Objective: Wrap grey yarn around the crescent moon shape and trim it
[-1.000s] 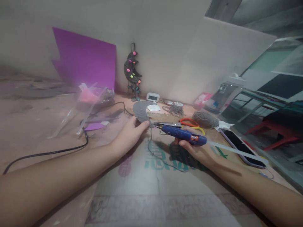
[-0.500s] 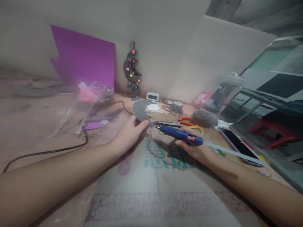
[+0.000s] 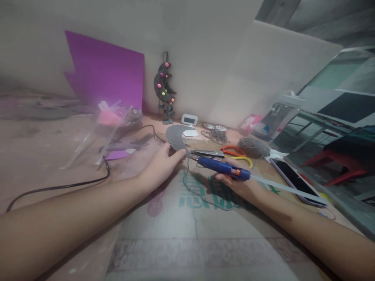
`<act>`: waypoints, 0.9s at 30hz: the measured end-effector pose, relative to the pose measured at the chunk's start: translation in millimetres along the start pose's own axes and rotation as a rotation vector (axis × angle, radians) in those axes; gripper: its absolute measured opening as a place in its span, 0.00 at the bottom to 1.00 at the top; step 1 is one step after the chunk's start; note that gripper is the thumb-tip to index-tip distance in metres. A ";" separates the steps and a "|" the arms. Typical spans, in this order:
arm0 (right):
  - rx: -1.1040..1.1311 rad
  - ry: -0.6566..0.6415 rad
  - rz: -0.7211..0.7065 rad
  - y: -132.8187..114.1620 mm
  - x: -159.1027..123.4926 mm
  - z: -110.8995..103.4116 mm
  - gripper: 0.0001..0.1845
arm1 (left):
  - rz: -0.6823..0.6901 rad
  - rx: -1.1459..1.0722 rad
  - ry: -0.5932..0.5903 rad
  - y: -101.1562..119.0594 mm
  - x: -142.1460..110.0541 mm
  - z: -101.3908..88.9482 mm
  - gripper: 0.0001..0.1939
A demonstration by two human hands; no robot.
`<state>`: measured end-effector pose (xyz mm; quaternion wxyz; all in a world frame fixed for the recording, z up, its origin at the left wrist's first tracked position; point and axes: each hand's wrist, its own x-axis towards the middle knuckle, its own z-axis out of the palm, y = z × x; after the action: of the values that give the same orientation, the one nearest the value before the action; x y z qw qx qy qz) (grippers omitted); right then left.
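A craft workspace indoors; whether it belongs to a home or a small workshop cannot be told. A pinkish work table (image 3: 49, 144) adjoins a plain pale wall (image 3: 205, 54), with a printed sheet (image 3: 158, 242) across its middle. Signs of handcraft fill it: a blue glue gun (image 3: 224, 168) in use above the sheet, orange-handled pliers (image 3: 234, 150), grey yarn (image 3: 253, 148), and purple card (image 3: 111, 78) propped upright beside a crescent-shaped ornament (image 3: 160, 88) dotted with bright balls. Everyday items, a small digital clock (image 3: 189, 120) and a phone (image 3: 295, 181), sit among them. On the right, past the table edge, a red stool (image 3: 347, 162) stands on a grey floor (image 3: 315, 152)
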<state>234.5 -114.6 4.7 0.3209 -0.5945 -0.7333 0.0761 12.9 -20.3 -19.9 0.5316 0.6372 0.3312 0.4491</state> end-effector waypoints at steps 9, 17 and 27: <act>0.018 0.003 0.041 -5.0 0.1 -1.2 0.17 | 0.004 -0.016 -0.017 0.8 -0.6 0.1 0.11; 0.010 -0.003 0.043 -1.8 -0.5 0.5 0.17 | 0.004 0.006 -0.014 2.8 -1.8 0.1 0.11; -0.014 -0.005 0.015 -2.3 0.7 0.2 0.16 | 0.005 -0.013 -0.028 1.9 -1.8 0.4 0.13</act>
<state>232.4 -114.6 5.9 0.3144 -0.6022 -0.7300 0.0750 12.5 -22.5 -18.5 0.5389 0.6409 0.3192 0.4438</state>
